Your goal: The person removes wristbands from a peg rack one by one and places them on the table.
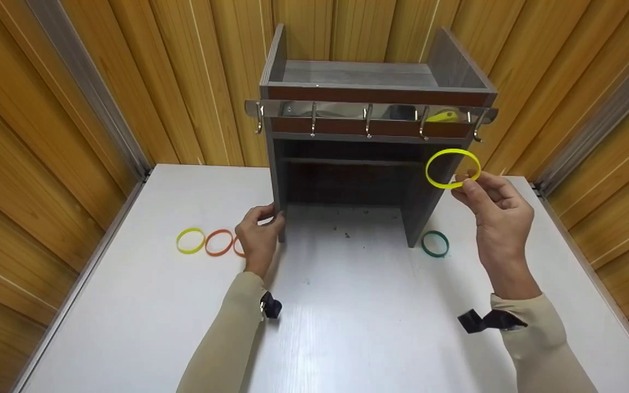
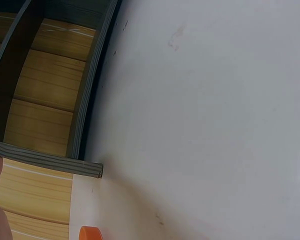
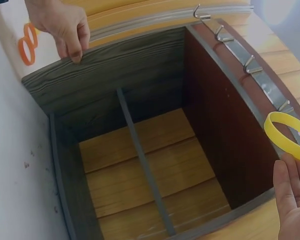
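A yellow rubber wristband (image 1: 452, 150) is pinched between the thumb and fingers of my right hand (image 1: 503, 215), raised in front of the right end of a metal hook rail (image 1: 342, 111). In the right wrist view the wristband (image 3: 286, 143) appears close to the rail's nearest hook (image 3: 285, 106). The rail runs across the front of a grey wooden shelf unit (image 1: 423, 204), and its several hooks hang bare. Low on the unit's left side panel, my left hand (image 1: 259, 237) grips the front edge, thumb on the inner face in the right wrist view.
Left of the unit lie a yellow wristband (image 1: 178, 241) and two orange ones (image 1: 217, 254), the second partly behind my left hand. A green wristband (image 1: 435, 256) lies by the unit's right foot. Wood-patterned walls (image 1: 211, 82) surround the white table (image 1: 347, 327) behind and at both sides.
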Motion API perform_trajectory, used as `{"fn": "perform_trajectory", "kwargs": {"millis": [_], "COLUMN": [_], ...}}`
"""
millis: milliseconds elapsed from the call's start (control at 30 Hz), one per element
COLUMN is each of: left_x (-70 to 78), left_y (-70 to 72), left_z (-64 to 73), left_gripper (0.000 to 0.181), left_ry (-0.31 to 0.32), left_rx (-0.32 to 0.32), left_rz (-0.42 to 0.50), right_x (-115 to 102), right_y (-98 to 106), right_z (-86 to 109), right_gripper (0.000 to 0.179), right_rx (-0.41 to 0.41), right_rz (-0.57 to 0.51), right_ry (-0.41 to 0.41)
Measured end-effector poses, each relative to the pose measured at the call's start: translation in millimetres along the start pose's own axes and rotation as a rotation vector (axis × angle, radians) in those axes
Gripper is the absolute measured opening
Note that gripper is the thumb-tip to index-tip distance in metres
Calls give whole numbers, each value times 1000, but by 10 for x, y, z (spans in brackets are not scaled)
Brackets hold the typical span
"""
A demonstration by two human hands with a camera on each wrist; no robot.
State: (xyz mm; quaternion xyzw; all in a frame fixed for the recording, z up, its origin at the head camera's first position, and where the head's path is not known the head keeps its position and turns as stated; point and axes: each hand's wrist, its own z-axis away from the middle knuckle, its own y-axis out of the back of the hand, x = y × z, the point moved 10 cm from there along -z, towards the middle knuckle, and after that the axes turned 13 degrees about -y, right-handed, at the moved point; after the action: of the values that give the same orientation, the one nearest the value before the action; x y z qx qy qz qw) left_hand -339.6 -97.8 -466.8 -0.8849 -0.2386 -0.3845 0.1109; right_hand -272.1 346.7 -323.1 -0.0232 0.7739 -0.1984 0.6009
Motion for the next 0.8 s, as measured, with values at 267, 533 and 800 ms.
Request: {"fn": "perform_trajectory", "kwargs": {"millis": [267, 533, 800], "left_x": [10, 23, 11], "left_y": [12, 14, 21], "left_z": [-1, -10, -2], "left_gripper": [16, 16, 17], "left_ry": [-3, -6, -5], "left_rx": [4, -5, 5], "left_rz": [-9, -29, -16], "right_x": [93, 180, 291], "right_y": [159, 332, 501], "right_z": [0, 6, 31], "right_gripper": [32, 33, 34], "right_rx": [25, 66, 104], "right_rz": [7, 23, 10], "right_ry": [-11, -41, -81]}}
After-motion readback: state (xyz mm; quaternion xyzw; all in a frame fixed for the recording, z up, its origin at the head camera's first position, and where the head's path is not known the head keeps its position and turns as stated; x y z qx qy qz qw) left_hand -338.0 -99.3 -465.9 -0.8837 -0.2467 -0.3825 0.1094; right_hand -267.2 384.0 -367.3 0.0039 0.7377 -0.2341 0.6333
